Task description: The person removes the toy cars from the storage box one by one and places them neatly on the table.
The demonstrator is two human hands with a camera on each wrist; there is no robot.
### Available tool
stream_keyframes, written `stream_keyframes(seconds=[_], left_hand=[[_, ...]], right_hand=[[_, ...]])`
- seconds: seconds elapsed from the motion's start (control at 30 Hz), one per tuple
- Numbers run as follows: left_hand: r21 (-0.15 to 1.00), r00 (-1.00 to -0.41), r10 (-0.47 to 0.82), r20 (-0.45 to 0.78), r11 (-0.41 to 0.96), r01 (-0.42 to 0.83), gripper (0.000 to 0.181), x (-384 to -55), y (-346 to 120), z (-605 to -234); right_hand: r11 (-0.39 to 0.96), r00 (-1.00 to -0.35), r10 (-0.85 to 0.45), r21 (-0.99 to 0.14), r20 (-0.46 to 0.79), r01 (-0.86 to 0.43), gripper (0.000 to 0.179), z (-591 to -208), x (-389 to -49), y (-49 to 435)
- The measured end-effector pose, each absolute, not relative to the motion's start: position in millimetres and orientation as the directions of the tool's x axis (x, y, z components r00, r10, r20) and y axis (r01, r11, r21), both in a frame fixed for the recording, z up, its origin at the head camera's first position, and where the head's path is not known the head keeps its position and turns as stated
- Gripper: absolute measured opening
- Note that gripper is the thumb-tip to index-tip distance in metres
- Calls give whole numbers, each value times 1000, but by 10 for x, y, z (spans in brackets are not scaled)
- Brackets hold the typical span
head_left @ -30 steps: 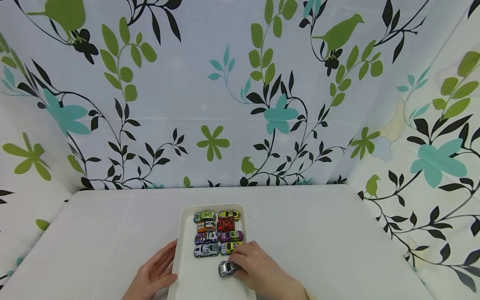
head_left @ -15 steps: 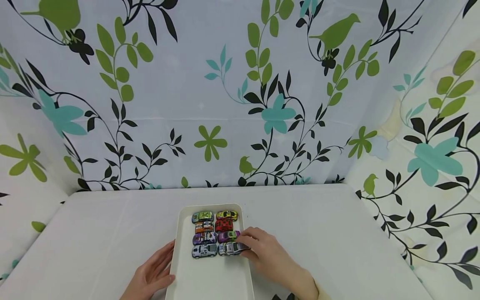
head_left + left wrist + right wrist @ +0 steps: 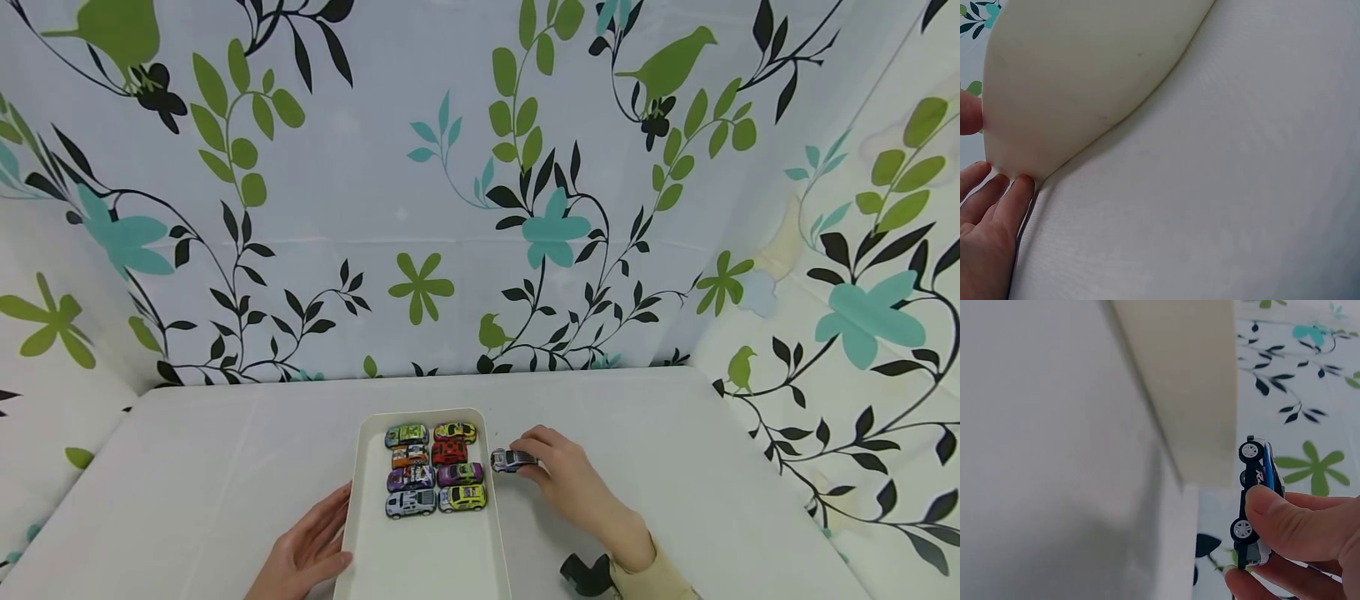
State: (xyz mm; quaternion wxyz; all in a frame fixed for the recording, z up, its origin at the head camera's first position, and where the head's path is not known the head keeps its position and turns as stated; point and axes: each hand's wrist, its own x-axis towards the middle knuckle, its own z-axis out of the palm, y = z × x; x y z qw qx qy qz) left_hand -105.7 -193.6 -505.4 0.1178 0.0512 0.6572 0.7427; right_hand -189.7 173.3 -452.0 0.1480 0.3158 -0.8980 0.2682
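Note:
My right hand (image 3: 566,475) pinches a silver toy car (image 3: 512,460) between thumb and fingers, just outside the right wall of a white tray (image 3: 420,558). In the right wrist view the toy car (image 3: 1254,500) shows its side, with white-spoked wheels and a blue stripe. Against the tray's left side rests my left hand (image 3: 307,546), its fingers extended along the outer wall. The left wrist view shows those fingertips (image 3: 1022,184) touching the tray wall (image 3: 1085,81). Two columns of colourful toy cars fill the tray's far half, among them a red car (image 3: 449,452) and a yellow one (image 3: 462,498).
The tray stands on a white-covered table (image 3: 637,442). Behind it rises a patterned cloth (image 3: 337,208) with leaves and birds, which also hangs at both sides. A black device (image 3: 587,575) sits at the right wrist, by the cream sleeve (image 3: 648,575).
My right hand has carried the silver car from the tray's near part, over the front row, rightward and away past the right wall. The left hand has stayed at the tray.

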Motion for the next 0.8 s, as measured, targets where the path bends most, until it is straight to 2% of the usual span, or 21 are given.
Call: stream_keyframes(seconds=[0.27, 0.6, 0.8], left_hand=[[988, -976, 192, -100, -100, -121, 77, -1061, -1894, -5058], [986, -974, 200, -103, -109, -127, 76, -1062, -1897, -5056], [987, -972, 232, -23, -149, -59, 76, -1064, -1931, -5107]], right_hand=[[701, -790, -481, -375, 379, -607, 30, -4705, -2057, 1900], [719, -818, -463, -395, 341, -572, 28, -4831, -2145, 1987], [695, -818, -460, -433, 344, -574, 30, -4889, -2177, 2023]])
